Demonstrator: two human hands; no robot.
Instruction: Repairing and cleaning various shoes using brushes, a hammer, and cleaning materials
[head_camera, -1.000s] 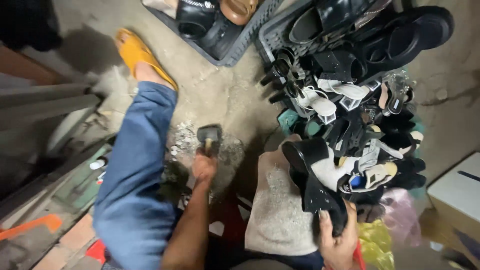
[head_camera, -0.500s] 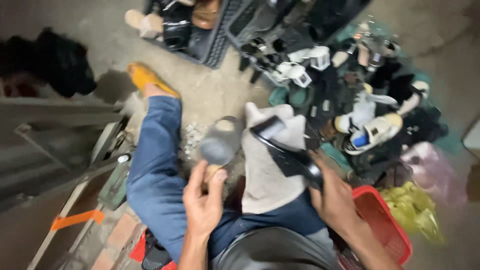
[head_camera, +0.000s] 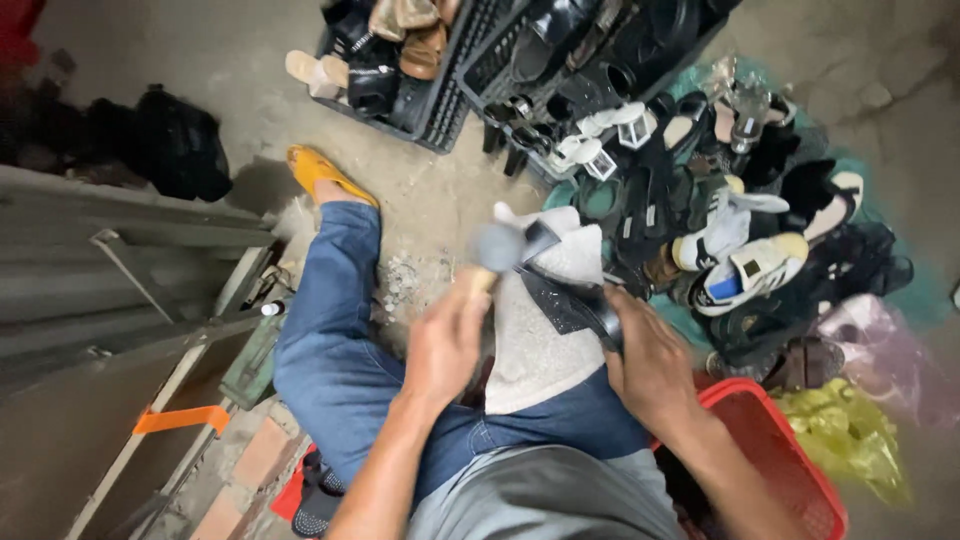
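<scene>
Left hand (head_camera: 445, 345) now grips the raised hammer (head_camera: 497, 247) above the black shoe (head_camera: 570, 300), which the right hand (head_camera: 650, 365) pins on the cloth (head_camera: 535, 350).

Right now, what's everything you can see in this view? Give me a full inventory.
hammer: one, grey head blurred, wooden handle, in the left hand above the lap
black shoe: one, on the white cloth, held by the right hand
white cloth: one, draped over the right thigh
black crates: two, top centre, filled with shoes
shoe pile: many, mostly black and white, on the floor at right
red basket: one, lower right
yellow bag: one, beside the basket
yellow sandal: one, on the person's foot
orange strap: one, lower left on grey boards
left hand: grip closed on the hammer handle
right hand: grip closed on the shoe
</scene>
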